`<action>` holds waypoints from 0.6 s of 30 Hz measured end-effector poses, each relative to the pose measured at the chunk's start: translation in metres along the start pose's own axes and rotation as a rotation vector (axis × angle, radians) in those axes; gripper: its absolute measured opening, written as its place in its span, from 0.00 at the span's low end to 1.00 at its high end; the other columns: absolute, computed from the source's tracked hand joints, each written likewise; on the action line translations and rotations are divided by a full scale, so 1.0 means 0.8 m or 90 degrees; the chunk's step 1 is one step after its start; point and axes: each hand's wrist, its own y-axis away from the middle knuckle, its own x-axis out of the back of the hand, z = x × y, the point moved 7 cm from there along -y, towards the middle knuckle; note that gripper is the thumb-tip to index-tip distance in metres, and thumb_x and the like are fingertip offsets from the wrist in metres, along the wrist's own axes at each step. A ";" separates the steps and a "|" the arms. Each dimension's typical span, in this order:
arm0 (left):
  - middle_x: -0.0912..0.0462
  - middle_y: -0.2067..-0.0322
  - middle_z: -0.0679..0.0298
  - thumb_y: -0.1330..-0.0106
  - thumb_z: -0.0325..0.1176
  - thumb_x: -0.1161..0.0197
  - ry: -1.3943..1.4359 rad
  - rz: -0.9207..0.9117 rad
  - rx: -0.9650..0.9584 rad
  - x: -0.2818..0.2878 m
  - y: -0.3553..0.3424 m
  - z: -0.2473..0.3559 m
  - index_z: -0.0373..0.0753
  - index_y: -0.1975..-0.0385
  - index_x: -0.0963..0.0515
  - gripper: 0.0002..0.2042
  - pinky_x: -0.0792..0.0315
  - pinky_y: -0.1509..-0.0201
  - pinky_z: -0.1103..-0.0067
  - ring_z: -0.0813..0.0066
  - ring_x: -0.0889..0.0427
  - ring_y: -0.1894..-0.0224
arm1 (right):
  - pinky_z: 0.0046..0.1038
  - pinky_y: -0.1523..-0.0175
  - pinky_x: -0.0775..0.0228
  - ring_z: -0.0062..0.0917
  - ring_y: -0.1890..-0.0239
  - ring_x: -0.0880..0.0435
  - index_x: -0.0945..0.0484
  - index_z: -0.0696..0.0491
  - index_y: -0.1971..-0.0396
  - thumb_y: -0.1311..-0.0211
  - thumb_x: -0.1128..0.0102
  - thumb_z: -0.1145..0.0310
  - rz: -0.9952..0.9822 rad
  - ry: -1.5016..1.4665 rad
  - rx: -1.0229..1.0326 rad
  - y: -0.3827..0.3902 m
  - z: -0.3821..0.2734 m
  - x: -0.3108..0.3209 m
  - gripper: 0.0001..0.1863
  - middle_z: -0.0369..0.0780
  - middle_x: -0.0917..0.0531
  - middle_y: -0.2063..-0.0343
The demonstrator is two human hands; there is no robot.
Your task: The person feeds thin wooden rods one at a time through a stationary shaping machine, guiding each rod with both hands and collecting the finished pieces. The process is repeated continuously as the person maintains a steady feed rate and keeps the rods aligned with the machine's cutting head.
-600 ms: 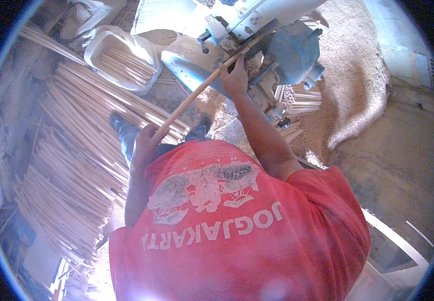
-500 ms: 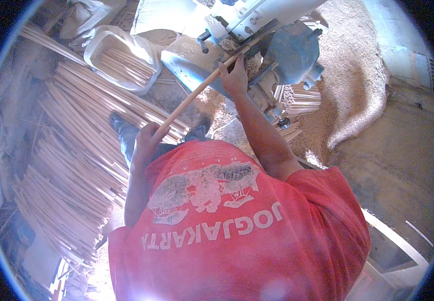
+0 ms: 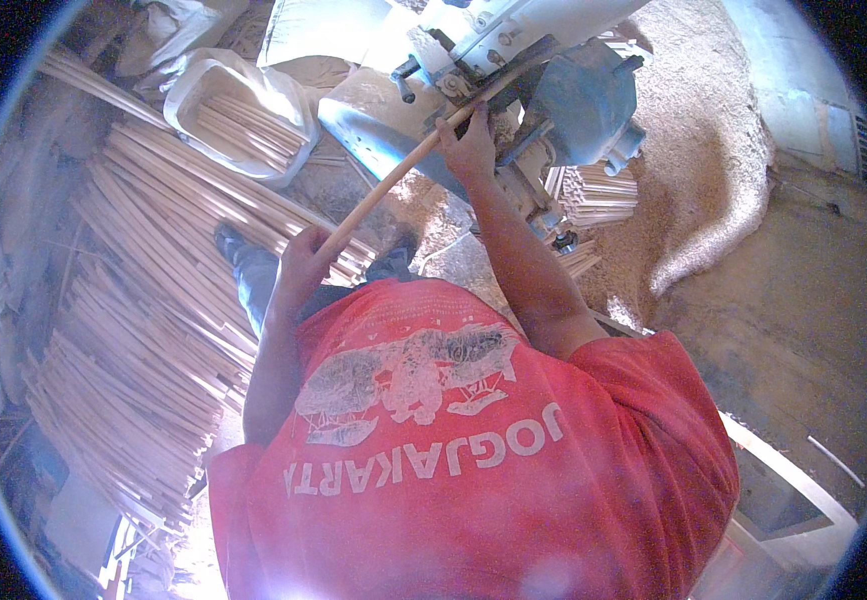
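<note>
In the head view, a long pale wooden stick (image 3: 386, 185) is gripped by both bare hands at a blue and white machine (image 3: 585, 108) in a workshop strewn with shavings. The near end of the stick is enclosed by the curled fingers of the left hand (image 3: 305, 262), which is held just in front of the waist. Farther along, close to the machine, the stick is clasped between the thumb and fingers of the right hand (image 3: 467, 150), set well apart from the left. The stick is slanted up and to the right, its far end carried in among the machine's parts, where its tip is hidden. A red T-shirt (image 3: 483, 480) is worn by the person. The floor at left is covered by a broad pile of sticks (image 3: 158, 300), with shorter sticks (image 3: 250, 130) held in a whitish tub (image 3: 181, 112) beyond it. Beside the machine, more cut sticks (image 3: 601, 196) are stacked, bordered by a heap of shavings (image 3: 718, 160) spread over the floor at right.
</note>
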 end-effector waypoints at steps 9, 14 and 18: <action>0.18 0.77 0.66 0.36 0.52 0.31 -0.019 -0.001 -0.017 -0.006 -0.020 -0.006 0.36 0.65 0.18 0.21 0.28 0.73 0.79 0.80 0.22 0.78 | 0.45 0.26 0.46 0.60 0.29 0.41 0.44 0.68 0.31 0.37 0.35 0.45 0.015 0.001 -0.002 -0.004 0.000 0.001 0.50 0.65 0.35 0.34; 0.18 0.77 0.66 0.36 0.51 0.31 0.001 -0.017 -0.010 -0.013 -0.027 -0.008 0.35 0.65 0.18 0.21 0.28 0.73 0.79 0.80 0.22 0.78 | 0.44 0.25 0.47 0.59 0.28 0.42 0.46 0.69 0.30 0.37 0.36 0.44 0.022 0.024 -0.008 -0.005 0.006 -0.001 0.51 0.65 0.37 0.33; 0.18 0.76 0.65 0.36 0.51 0.31 0.010 -0.018 -0.020 -0.016 -0.030 0.000 0.34 0.65 0.18 0.21 0.28 0.73 0.78 0.79 0.21 0.77 | 0.44 0.24 0.48 0.59 0.28 0.42 0.46 0.69 0.30 0.37 0.36 0.44 0.031 0.022 0.018 -0.008 0.007 -0.002 0.51 0.65 0.37 0.33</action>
